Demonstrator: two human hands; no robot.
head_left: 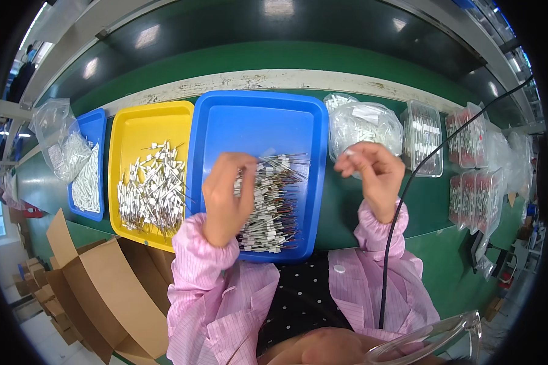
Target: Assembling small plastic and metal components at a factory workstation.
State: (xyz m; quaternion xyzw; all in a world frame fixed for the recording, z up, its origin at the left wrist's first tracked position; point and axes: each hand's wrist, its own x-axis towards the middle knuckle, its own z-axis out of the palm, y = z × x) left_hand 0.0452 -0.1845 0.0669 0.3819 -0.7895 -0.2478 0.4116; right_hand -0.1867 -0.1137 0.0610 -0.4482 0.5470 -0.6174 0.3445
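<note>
My left hand [226, 191] is over the large blue tray [259, 99], its thumb and fingers drawn together at the edge of a pile of thin wire-leaded parts with white bodies [268, 210]. What sits between those fingertips, if anything, I cannot make out. To the right of the tray, my right hand [377, 173] is raised over the green bench, next to a clear plastic bag of white pieces [366, 129]. A small white piece [349, 153] shows at its pinched fingertips. The parts in the tray lie in stacked rows, leads pointing sideways.
Left of the blue tray stands a yellow tray [152, 109] of similar parts, then a smaller blue tray [86, 128] with white tubes and a bag [58, 140]. Clear boxes [423, 137] line the right. A black cable [402, 213] crosses my right side; an open carton [112, 274] sits lower left.
</note>
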